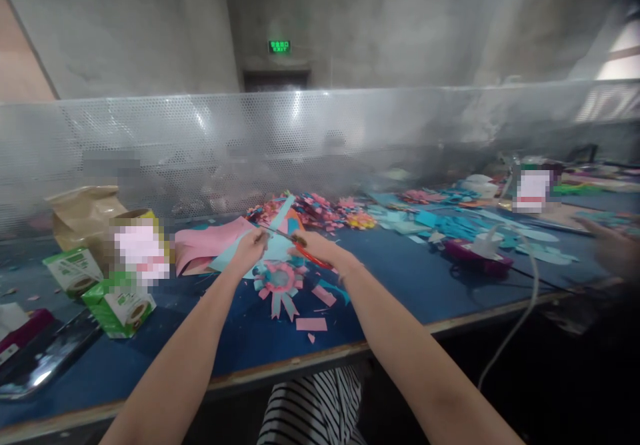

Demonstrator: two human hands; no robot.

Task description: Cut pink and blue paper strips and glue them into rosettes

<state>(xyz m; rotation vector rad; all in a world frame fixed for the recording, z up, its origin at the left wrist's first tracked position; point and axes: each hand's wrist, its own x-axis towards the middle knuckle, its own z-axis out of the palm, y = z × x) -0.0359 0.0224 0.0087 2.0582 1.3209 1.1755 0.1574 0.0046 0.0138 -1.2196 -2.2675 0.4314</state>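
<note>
My left hand [251, 251] is closed in a pinch on a light blue sheet of paper [226, 256], which spreads out behind the fingers. A narrow light blue strip [283, 210] sticks up just past the fingertips. My right hand [323, 248] is wrapped round red-handled scissors [312, 258], whose blades point left at the strip by my left fingers. How far the blades are apart is hard to make out. Below both hands lies a pink and light blue paper rosette [281, 283] with tails. Pink paper pieces [311, 325] lie beside it.
Pink sheets [210, 245] lie left of my hands, near green-white boxes [120, 305], a brown paper bag [85, 218] and a phone [50, 355]. Behind are heaped colourful scraps [320, 211] and blue pieces [450, 228]. A purple tissue pack [477, 257] and another person's hand [615, 245] are right.
</note>
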